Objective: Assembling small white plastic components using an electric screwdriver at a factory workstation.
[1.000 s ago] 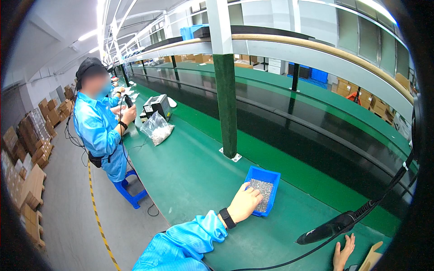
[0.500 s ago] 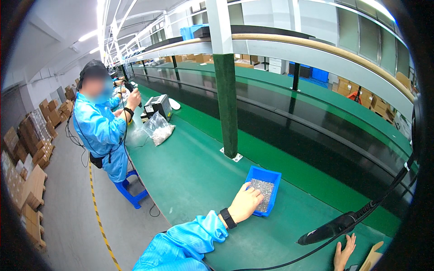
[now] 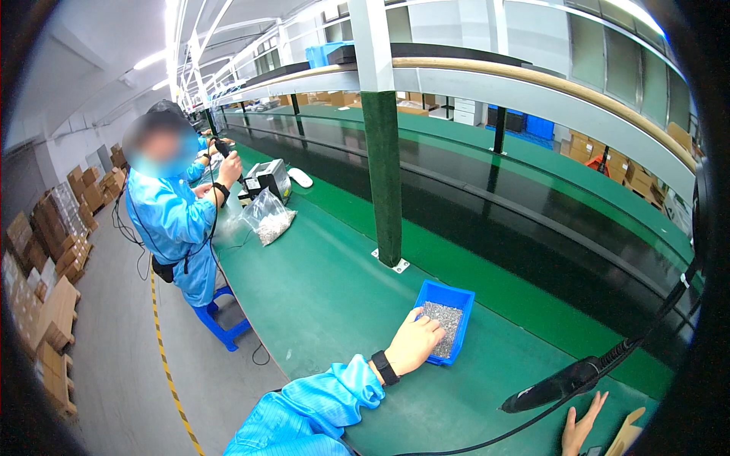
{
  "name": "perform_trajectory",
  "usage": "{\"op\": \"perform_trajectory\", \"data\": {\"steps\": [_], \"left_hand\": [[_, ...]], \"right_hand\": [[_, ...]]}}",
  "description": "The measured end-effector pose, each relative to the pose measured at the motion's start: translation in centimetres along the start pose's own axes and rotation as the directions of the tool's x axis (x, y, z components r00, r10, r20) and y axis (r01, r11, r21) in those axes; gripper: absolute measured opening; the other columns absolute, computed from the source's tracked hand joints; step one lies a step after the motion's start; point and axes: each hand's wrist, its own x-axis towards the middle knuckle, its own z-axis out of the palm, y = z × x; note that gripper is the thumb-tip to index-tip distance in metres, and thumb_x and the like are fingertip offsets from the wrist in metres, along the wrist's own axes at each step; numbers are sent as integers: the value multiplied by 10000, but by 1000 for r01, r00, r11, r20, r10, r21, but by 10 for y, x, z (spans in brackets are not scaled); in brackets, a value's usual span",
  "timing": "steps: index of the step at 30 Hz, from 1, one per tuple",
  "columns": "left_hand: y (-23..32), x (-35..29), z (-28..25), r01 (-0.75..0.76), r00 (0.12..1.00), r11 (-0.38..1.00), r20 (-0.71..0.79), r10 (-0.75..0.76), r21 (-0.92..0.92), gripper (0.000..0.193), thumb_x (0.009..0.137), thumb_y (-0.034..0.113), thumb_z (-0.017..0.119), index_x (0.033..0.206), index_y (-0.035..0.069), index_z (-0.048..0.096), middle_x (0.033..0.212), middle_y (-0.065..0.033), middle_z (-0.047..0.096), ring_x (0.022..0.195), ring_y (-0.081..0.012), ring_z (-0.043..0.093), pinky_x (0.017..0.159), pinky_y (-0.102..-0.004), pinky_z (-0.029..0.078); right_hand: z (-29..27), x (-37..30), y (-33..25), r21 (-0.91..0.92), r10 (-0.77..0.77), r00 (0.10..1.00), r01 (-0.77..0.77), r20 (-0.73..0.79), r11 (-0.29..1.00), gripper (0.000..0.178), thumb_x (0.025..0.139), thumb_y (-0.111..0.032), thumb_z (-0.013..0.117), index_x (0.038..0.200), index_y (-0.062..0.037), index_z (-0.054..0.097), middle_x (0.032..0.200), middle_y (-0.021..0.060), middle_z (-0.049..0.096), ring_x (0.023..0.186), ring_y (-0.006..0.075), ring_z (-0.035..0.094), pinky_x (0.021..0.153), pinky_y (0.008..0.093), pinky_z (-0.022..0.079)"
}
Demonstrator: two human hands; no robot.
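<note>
My left hand (image 3: 411, 343) reaches over the near left side of a blue plastic bin (image 3: 466, 298). Its fingers are bent together, with the tips down at a bed of small grey metal pieces (image 3: 447, 315) too fine to name; whatever they pinch is hidden. At the lower right, my right hand (image 3: 582, 427) has its fingers spread, palm low over the green bench (image 3: 327, 304), holding nothing. Just above it hangs a black, pen-shaped power tool (image 3: 551, 387) on a cable, apart from the hand. Next to the right hand is a bent cardboard piece (image 3: 626, 436), partly cut off.
A green-wrapped post (image 3: 384, 190) rises from the bench behind the bin. Farther left are a plastic bag of pale small parts (image 3: 272, 223), a grey-black device (image 3: 266, 181) and a co-worker in a blue smock (image 3: 171, 209). A dark conveyor belt (image 3: 487, 197) runs behind the bench.
My right hand's fingers have spread a little wider and shifted slightly. My left hand stays at the bin with hardly any visible motion. The co-worker's head and arms have moved slightly.
</note>
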Motion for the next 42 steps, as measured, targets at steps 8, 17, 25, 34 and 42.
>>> {"op": "perform_trajectory", "data": {"steps": [8, 17, 25, 34, 42], "left_hand": [[1, 1, 1, 1, 1000, 1000, -16, -1, -4, 79, 716, 97, 532, 783, 132, 557, 749, -12, 502, 819, -184, 526, 943, -415, 324], [0, 0, 2, -4, 1000, 1000, -7, 4, -5, 99, 702, 89, 532, 786, 134, 556, 754, -8, 500, 822, -181, 525, 942, -415, 325], [0, 3, 0, 1, 1000, 1000, 13, -1, 5, 42, 741, 134, 546, 780, 139, 558, 763, -10, 509, 826, -177, 526, 939, -417, 321], [3, -1, 1, -29, 999, 999, -26, 28, -32, 23, 751, 155, 560, 772, 152, 569, 755, -1, 517, 807, -178, 527, 934, -420, 322], [-1, 3, -6, -10, 998, 1000, -58, 9, -16, 20, 726, 139, 580, 723, 158, 587, 706, -9, 520, 749, -184, 531, 897, -425, 341]], "right_hand": [[-25, 5, -37, 172, 370, 926, -377, 71, 910, 510, 871, -223, 510, 1296, -13, 322, 1195, 246, 480, 939, 279, 585, 758, 339, 477], [-10, 1, -18, 417, 161, 984, -114, -80, 902, 424, 881, -10, 323, 1304, -30, 325, 1216, 220, 478, 602, 219, 603, 598, 276, 471], [12, -3, 34, 505, -25, 998, -4, 52, 863, 509, 840, 44, 321, 1335, -74, 305, 1275, 191, 429, 749, 266, 631, 649, 293, 479], [25, -4, 46, 787, 39, 973, -208, 228, 581, 196, 857, -34, 335, 888, 54, 507, 892, 140, 563, 511, 209, 605, 593, 231, 513], [22, 5, 32, 783, 48, 968, -227, 245, 579, 169, 899, -83, 403, 912, 39, 519, 879, 142, 597, 531, 186, 600, 513, 248, 481]]}}
